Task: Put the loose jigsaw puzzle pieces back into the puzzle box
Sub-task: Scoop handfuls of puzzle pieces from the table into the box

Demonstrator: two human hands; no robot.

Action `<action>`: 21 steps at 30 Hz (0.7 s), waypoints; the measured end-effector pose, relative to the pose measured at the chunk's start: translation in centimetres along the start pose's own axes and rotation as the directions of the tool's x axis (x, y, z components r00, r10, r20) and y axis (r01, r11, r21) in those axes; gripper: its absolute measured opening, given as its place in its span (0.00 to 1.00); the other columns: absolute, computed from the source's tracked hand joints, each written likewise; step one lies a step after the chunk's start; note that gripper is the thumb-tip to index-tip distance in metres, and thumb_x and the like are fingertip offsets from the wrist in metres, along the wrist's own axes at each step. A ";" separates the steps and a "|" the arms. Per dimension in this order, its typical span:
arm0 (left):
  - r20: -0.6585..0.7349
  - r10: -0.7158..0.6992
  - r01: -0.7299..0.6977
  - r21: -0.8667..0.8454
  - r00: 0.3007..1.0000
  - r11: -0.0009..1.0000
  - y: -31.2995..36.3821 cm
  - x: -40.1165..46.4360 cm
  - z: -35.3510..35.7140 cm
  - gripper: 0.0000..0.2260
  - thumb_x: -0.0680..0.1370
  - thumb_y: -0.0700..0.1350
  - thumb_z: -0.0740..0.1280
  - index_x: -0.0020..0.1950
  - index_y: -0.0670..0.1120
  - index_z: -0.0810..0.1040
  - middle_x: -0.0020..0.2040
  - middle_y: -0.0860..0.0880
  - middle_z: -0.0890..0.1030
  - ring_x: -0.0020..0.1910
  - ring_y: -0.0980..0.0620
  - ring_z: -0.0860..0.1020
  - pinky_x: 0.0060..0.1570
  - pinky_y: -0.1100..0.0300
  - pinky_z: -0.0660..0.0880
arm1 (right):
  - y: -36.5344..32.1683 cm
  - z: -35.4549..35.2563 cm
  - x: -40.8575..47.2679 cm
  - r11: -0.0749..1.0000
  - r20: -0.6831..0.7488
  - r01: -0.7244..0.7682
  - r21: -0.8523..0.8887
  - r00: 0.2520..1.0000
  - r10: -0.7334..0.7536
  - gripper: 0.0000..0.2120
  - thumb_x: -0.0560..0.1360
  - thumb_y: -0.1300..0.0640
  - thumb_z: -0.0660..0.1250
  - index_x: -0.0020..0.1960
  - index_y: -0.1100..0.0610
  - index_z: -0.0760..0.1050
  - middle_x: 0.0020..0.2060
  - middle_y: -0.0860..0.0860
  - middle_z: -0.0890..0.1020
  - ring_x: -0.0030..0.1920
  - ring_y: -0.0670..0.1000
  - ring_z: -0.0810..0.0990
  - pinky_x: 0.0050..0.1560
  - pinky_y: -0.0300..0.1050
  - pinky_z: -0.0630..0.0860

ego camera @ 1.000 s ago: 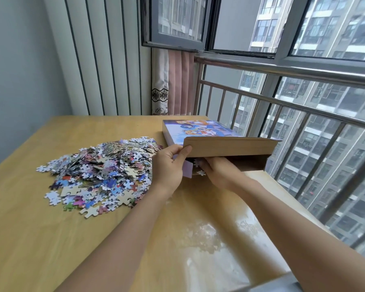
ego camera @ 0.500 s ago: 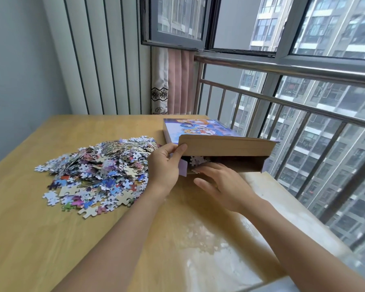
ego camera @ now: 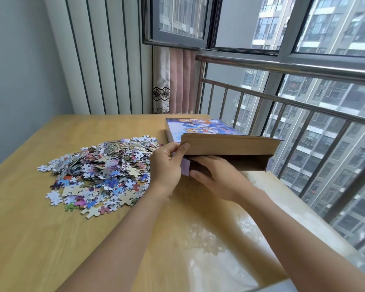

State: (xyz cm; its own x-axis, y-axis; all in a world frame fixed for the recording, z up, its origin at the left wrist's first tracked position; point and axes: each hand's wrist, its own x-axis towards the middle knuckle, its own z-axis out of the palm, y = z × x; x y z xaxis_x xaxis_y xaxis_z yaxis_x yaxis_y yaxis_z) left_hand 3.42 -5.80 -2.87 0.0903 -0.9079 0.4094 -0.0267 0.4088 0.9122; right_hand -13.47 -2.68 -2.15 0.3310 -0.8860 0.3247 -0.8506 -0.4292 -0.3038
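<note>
my right hand (ego camera: 217,178) has slid back to the box (ego camera: 230,147) mouth, fingers flat. left hand (ego camera: 167,163) pinches the stiff cardboard flap. glossy pieces (ego camera: 101,171) heaped.

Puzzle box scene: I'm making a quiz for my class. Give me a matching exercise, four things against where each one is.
Things:
1 puzzle pieces
2 left hand
3 right hand
4 curtain

Places:
A at the box's open mouth
B heaped on the table
C in the far corner by the window
D holding up the puzzle box flap

Pairs: 1-B, 2-D, 3-A, 4-C
</note>
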 end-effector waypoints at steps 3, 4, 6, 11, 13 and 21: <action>-0.004 -0.019 0.019 0.001 1.000 1.000 -0.2 0.1 0.0 0.09 0.79 0.52 0.70 0.45 0.48 0.85 0.36 0.50 0.84 0.40 0.44 0.84 0.46 0.44 0.81 | 1.4 0.1 -1.1 0.981 -0.110 -0.163 -0.109 0.982 0.151 0.22 0.80 0.41 0.62 0.70 0.48 0.73 0.63 0.49 0.80 0.63 0.55 0.75 0.58 0.52 0.76; -0.006 -0.022 0.022 0.003 1.000 1.000 -0.1 0.0 0.0 0.09 0.79 0.52 0.70 0.45 0.48 0.85 0.35 0.50 0.84 0.40 0.42 0.84 0.45 0.43 0.81 | 1.8 0.1 -1.3 0.966 -0.125 -0.223 -0.131 0.970 0.207 0.24 0.79 0.38 0.61 0.71 0.48 0.71 0.64 0.50 0.79 0.65 0.55 0.74 0.59 0.52 0.75; -0.008 -0.027 0.027 0.004 1.000 1.000 0.0 0.0 0.0 0.08 0.79 0.52 0.70 0.44 0.50 0.85 0.34 0.52 0.83 0.39 0.42 0.84 0.45 0.42 0.81 | 2.3 0.3 -1.2 0.940 -0.106 -0.298 -0.163 0.953 0.284 0.32 0.76 0.29 0.55 0.72 0.47 0.69 0.66 0.51 0.77 0.67 0.56 0.72 0.64 0.53 0.72; -0.013 -0.035 0.035 0.008 0.999 0.999 -0.1 0.1 -0.1 0.09 0.79 0.51 0.70 0.43 0.49 0.84 0.33 0.50 0.83 0.37 0.43 0.83 0.43 0.47 0.81 | 1.3 0.7 0.2 0.960 0.056 -0.176 -0.218 0.980 0.192 0.31 0.76 0.27 0.50 0.70 0.43 0.71 0.67 0.48 0.77 0.68 0.53 0.71 0.71 0.51 0.65; -0.016 -0.026 0.026 0.013 1.000 1.000 -0.1 -0.1 -0.1 0.09 0.79 0.50 0.70 0.41 0.47 0.83 0.31 0.51 0.81 0.33 0.49 0.79 0.40 0.54 0.77 | 0.5 0.9 1.2 0.990 0.146 -0.113 -0.085 0.981 0.124 0.31 0.76 0.26 0.52 0.72 0.40 0.69 0.68 0.44 0.77 0.68 0.50 0.72 0.70 0.51 0.68; 0.022 0.001 -0.001 0.036 1.000 0.999 -0.6 0.1 -0.3 0.11 0.79 0.52 0.69 0.42 0.47 0.84 0.31 0.48 0.81 0.35 0.44 0.80 0.43 0.55 0.77 | 2.1 -0.5 1.7 0.985 0.187 -0.167 -0.051 0.967 0.174 0.33 0.75 0.26 0.53 0.76 0.39 0.63 0.75 0.45 0.70 0.73 0.51 0.69 0.70 0.49 0.68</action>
State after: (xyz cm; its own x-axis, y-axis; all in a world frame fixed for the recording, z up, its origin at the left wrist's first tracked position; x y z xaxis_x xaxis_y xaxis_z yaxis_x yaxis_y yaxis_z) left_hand 3.74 -6.06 -3.41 0.0681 -0.9095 0.4102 -0.0625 0.4064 0.9115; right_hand -14.91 -5.05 -1.77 0.2488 -0.9640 0.0939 -0.9135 -0.2657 -0.3082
